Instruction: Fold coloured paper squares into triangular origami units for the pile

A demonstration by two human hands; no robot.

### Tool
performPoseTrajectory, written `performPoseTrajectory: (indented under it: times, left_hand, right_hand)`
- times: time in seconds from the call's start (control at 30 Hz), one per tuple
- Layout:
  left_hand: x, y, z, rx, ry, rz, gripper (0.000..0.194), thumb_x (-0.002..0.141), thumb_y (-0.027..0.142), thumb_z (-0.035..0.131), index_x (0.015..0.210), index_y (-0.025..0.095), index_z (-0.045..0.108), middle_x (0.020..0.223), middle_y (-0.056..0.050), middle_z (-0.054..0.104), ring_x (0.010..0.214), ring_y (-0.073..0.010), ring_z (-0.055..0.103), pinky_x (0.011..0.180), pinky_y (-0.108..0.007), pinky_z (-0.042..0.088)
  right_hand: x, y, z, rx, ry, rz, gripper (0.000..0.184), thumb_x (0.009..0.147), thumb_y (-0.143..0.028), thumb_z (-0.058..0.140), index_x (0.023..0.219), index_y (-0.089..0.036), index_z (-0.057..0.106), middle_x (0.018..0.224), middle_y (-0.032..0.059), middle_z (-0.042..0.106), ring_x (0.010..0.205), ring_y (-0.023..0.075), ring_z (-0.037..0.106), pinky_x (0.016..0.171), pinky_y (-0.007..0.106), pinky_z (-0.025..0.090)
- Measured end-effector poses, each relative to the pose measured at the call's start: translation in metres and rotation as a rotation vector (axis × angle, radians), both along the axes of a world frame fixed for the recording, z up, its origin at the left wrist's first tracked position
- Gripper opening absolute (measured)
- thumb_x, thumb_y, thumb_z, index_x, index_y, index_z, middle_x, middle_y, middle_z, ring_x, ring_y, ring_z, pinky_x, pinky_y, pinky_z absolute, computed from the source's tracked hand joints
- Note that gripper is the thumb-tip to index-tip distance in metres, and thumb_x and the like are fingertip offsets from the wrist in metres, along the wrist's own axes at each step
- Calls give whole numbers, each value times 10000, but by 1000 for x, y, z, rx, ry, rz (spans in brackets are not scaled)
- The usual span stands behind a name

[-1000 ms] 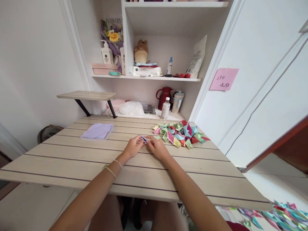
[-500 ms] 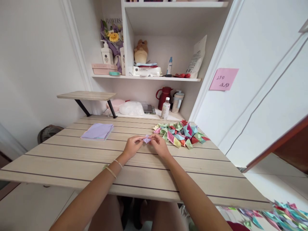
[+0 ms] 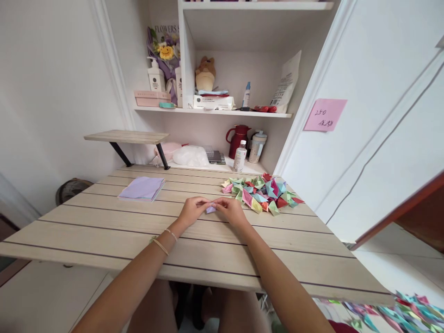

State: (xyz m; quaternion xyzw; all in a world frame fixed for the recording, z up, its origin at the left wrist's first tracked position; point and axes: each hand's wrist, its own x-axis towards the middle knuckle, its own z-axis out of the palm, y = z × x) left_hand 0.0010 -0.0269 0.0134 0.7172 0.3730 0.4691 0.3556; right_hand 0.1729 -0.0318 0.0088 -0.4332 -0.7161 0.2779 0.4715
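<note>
A small folded piece of purple paper (image 3: 210, 209) is pinched between my two hands, just above the middle of the slatted table. My left hand (image 3: 192, 210) grips its left side with thumb and fingertips. On its right side my right hand (image 3: 229, 209) does the same, and the fingertips of both hands nearly meet at the top. My fingers cover part of the paper. Close to the right of my right hand lies a heap of folded paper boats (image 3: 262, 192) in many colours. A stack of purple paper sheets (image 3: 142, 188) lies to the left.
A small raised shelf (image 3: 126, 136) stands at the table's back left. Behind the table are a clear bottle (image 3: 239, 157), a red jug (image 3: 237, 141) and a light tumbler (image 3: 257, 147). More folded paper (image 3: 412, 311) lies at the lower right, beyond the table edge.
My fingertips have come closer together over the top of the purple paper, which now shows less between them. The view has shifted very slightly; the heap and the stack stay put.
</note>
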Motion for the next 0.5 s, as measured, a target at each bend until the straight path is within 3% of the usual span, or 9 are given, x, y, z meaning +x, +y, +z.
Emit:
performPoseTrajectory:
  times: [0.2, 0.5]
  left_hand:
    - [-1, -2, 3, 203, 144, 82, 174, 728, 338, 582, 684, 186, 655, 696, -41, 655, 675, -164, 578, 645, -271, 454]
    - [-2, 5, 0, 108, 13, 113, 192, 740, 342, 559, 728, 161, 621, 725, -33, 638, 707, -157, 573, 685, -264, 447]
  right_hand:
    - [-2, -4, 1, 59, -110, -40, 146, 719, -283, 578, 723, -193, 693, 677, 33, 689, 606, 170, 609, 564, 262, 457]
    - [-2, -5, 1, -38, 11, 70, 149, 681, -277, 595, 705, -166, 691, 726, 44, 696, 651, 171, 623, 616, 267, 475]
